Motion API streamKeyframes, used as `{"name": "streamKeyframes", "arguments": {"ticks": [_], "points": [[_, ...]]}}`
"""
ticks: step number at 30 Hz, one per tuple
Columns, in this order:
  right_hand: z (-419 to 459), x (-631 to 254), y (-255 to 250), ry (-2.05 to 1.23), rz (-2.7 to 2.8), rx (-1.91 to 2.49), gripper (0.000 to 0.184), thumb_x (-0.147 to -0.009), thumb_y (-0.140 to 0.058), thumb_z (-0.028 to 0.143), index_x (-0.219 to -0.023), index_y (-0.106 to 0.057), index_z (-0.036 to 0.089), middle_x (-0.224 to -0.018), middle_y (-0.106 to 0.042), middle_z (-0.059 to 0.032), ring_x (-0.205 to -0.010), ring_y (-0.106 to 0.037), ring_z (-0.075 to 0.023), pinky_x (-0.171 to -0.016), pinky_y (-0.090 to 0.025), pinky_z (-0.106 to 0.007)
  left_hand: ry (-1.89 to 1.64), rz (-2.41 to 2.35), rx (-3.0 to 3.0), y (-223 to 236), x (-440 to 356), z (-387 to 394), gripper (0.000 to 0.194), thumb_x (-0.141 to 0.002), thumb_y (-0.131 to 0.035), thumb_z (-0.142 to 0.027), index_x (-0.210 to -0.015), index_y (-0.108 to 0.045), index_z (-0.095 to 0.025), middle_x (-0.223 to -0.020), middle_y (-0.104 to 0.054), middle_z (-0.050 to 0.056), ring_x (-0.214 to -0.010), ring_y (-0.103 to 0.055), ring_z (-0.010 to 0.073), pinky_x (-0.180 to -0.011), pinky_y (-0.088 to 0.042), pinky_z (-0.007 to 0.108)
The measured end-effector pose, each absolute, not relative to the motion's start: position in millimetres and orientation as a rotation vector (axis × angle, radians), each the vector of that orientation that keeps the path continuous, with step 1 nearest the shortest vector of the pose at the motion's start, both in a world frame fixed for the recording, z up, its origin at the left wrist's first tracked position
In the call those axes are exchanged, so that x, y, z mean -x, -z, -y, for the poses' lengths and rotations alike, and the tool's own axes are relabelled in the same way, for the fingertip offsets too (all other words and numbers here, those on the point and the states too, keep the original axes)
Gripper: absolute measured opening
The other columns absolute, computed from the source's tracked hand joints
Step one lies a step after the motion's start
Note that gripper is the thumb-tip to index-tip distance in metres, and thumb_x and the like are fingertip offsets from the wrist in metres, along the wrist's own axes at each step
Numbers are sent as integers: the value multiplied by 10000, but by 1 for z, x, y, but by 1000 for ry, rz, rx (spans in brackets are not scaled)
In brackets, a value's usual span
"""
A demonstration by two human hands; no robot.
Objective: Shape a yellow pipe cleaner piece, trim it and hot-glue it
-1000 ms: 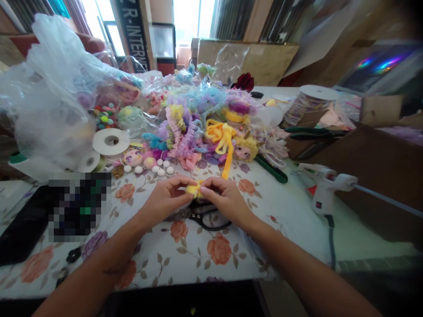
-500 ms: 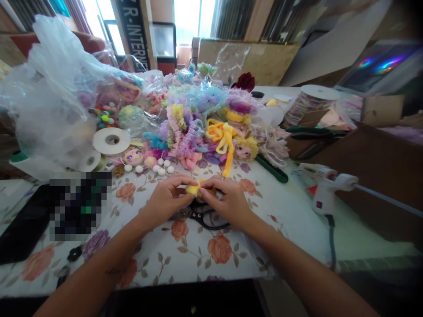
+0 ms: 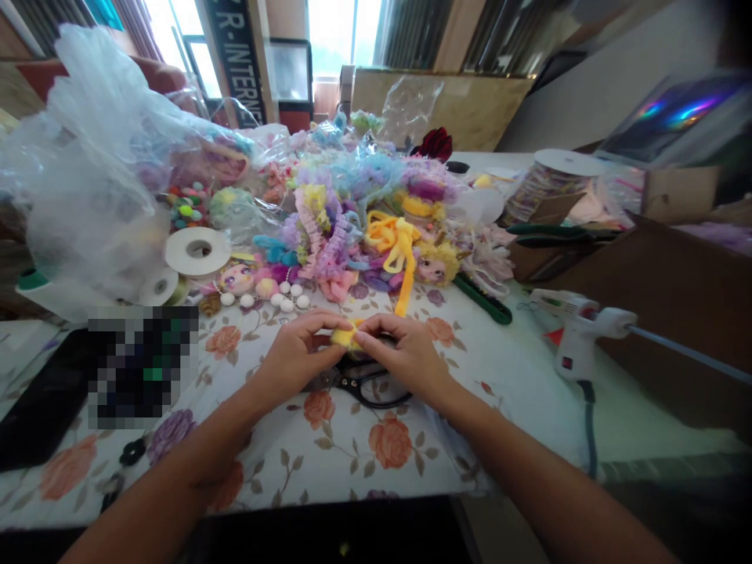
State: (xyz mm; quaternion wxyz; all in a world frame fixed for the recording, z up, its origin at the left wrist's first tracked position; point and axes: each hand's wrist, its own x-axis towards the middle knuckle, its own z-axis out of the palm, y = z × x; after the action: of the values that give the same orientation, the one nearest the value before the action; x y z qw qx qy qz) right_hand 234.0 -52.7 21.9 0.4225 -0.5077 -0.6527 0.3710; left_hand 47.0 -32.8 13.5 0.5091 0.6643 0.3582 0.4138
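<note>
Between my two hands, low over the flowered tablecloth (image 3: pixel 352 462), is a small piece of fuzzy yellow ribbon (image 3: pixel 344 338). My left hand (image 3: pixel 298 348) pinches it with thumb and fingers from the left. From the right, the thumb and fingertips of my right hand (image 3: pixel 405 352) press on the same piece. Under the hands lies a pair of black-handled scissors (image 3: pixel 376 398), partly hidden by them. Just beyond, a looped bundle of yellow ribbon (image 3: pixel 399 243) rests on the pile, its loose end hanging toward my right hand.
A heap of pastel ruffled trims (image 3: pixel 329 211) fills the back, with a plastic bag (image 3: pixel 99 157) at left. White tape rolls (image 3: pixel 220 252) and white beads (image 3: pixel 247 300) sit before it. At right are a glue gun (image 3: pixel 579 333), a green-handled tool (image 3: pixel 487 301) and a cardboard box (image 3: pixel 663 313).
The right hand's fingers have shifted slightly around the yellow ribbon piece, and a bit more of the scissors' handle shows. Otherwise the scene looks the same.
</note>
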Motion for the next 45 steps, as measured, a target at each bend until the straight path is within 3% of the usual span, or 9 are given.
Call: {"name": "streamKeyframes", "arguments": {"ticks": [7, 14, 21, 30, 35, 40, 45], "points": [[57, -236, -22, -744, 1746, 1227, 122, -752, -703, 207, -870, -705, 176, -825, -732, -29, -740, -663, -164, -652, -493, -250, -1031, -904, -1568, -11, -45, 29, 208, -750, -719, -207, -952, -713, -159, -1037, -650, 80, -978, -645, 198, -853, -556, 318], [56, -237, -22, -668, 1779, 1207, 126, -788, -610, 137, -852, -708, 184, -813, -687, -33, -730, -639, -164, -634, -478, -265, -1016, -878, -1540, -6, -44, 29, 218, -755, -727, -199, -972, -714, -176, -1069, -647, 73, -1010, -632, 196, -872, -537, 308], [55, -238, -18, -522, 1863, 1114, 83, -848, -619, 164, -887, -692, 170, -843, -667, -46, -772, -646, -175, -721, -491, -301, -938, -844, -1308, -11, -45, 29, 260, -723, -779, -221, -969, -708, -174, -991, -692, 46, -878, -652, 150, -805, -536, 267], [56, -234, -9, -147, 1918, 1010, 90, -879, -591, 147, -893, -671, 187, -886, -690, -61, -886, -635, -199, -800, -493, -329, -854, -833, -1150, -9, -41, 29, 334, -708, -808, -269, -1020, -713, -201, -1023, -734, 46, -936, -665, 169, -843, -511, 268], [59, -232, -15, -535, 1787, 1152, 67, -853, -636, 220, -867, -695, 193, -842, -715, -37, -784, -663, -180, -715, -515, -301, -864, -840, -1143, -9, -42, 29, 326, -697, -803, -254, -1002, -714, -182, -1007, -736, 60, -931, -671, 187, -854, -507, 296], [56, -237, -24, -1000, 1501, 1293, 163, -829, -653, 340, -871, -685, 186, -768, -713, -20, -657, -650, -162, -594, -512, -271, -863, -841, -1091, -13, -42, 29, 270, -696, -783, -244, -957, -739, -192, -964, -738, 60, -859, -673, 182, -809, -528, 308], [53, -240, -29, -824, 1616, 1304, 124, -816, -650, 300, -845, -692, 187, -785, -715, -22, -693, -637, -158, -627, -491, -264, -800, -826, -1086, -16, -40, 29, 276, -680, -778, -217, -953, -751, -194, -930, -741, 55, -840, -672, 176, -816, -536, 310]]}}
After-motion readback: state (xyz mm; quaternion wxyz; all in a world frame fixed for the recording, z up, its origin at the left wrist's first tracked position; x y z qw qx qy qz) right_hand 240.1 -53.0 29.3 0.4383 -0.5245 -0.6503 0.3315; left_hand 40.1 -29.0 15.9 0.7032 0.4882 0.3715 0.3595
